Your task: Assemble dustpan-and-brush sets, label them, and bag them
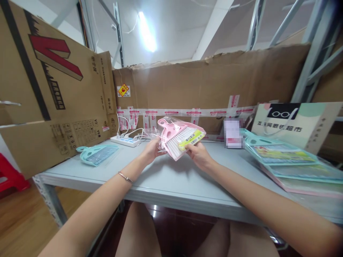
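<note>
A pink dustpan and brush set (174, 137) in clear plastic wrap is held up above the table, tilted. Its white bristles and a yellow-green label (194, 139) face me. My left hand (153, 149) grips its left side, closed on the wrap near the handle. At the lower right edge, by the label, my right hand (198, 152) pinches it between thumb and fingers. A mint-green dustpan and brush set (98, 155) lies on the left of the table. More wrapped sets (281, 153), mint and pink, are stacked at the right.
The grey table (160, 178) has a raised front edge. A white power strip (125, 141) with plugged-in cables lies at the back. A phone (233, 133) stands upright before the cardboard wall (209, 82). Large cartons (66, 92) bound the left; a printed paper bag (297, 125) stands right.
</note>
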A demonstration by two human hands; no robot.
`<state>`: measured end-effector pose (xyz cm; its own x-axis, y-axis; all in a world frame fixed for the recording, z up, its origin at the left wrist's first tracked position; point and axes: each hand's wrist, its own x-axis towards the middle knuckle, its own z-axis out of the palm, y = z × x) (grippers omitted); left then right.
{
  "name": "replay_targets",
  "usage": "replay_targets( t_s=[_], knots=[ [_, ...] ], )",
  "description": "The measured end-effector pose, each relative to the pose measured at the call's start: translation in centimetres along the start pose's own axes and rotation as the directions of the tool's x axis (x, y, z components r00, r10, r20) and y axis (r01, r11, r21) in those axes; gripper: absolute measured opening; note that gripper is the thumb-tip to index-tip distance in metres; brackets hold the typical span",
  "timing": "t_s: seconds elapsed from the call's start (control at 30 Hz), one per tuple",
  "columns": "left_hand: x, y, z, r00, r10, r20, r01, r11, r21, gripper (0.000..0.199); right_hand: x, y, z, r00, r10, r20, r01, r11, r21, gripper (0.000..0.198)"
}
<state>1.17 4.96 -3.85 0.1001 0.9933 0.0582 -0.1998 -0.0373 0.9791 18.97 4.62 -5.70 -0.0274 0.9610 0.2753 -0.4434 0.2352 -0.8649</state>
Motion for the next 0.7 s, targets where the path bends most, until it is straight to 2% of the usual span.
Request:
replay_targets(
  t_s=[0.07, 0.17, 0.23, 0.33, 0.4, 0.57, 0.7],
  knots=[
    [-0.1, 0.1, -0.1, 0.999, -0.014, 0.032, 0.015, 1.000, -0.027, 0.039, 0.0, 0.1, 0.0, 0.998, -0.055, 0.027, 0.056, 0.997, -0.054, 0.034],
    [-0.5, 0.0, 0.2, 0.982, -0.022, 0.187, 0.022, 1.000, 0.005, 0.051, 0.0, 0.7, -0.1, 0.984, -0.178, 0.008, 0.176, 0.967, -0.185, 0.042],
    [-0.8, -0.5, 0.6, 0.964, 0.001, 0.266, -0.020, 0.997, 0.070, 0.059, 0.0, 1.1, -0.2, 0.971, -0.236, -0.018, 0.225, 0.943, -0.244, 0.047],
    [-1.0, -1.2, 1.0, 0.973, 0.033, 0.227, -0.072, 0.984, 0.166, 0.086, -0.2, 1.7, -0.1, 0.963, -0.271, 0.001, 0.262, 0.931, -0.255, 0.054],
    [-1.0, -1.5, 1.2, 0.984, 0.025, 0.175, -0.059, 0.979, 0.196, 0.095, -0.3, 1.9, -0.1, 0.955, -0.296, 0.023, 0.291, 0.920, -0.264, 0.058],
    [-0.8, -1.3, 1.0, 0.982, -0.013, 0.188, -0.007, 0.995, 0.102, 0.090, -0.3, 1.9, -0.1, 0.939, -0.344, 0.010, 0.321, 0.866, -0.382, 0.060],
    [-0.4, -1.3, 0.5, 0.987, -0.011, 0.162, 0.004, 0.999, 0.045, 0.071, -0.2, 1.7, -0.3, 0.937, -0.344, 0.053, 0.345, 0.894, -0.287, 0.056]
  ],
)
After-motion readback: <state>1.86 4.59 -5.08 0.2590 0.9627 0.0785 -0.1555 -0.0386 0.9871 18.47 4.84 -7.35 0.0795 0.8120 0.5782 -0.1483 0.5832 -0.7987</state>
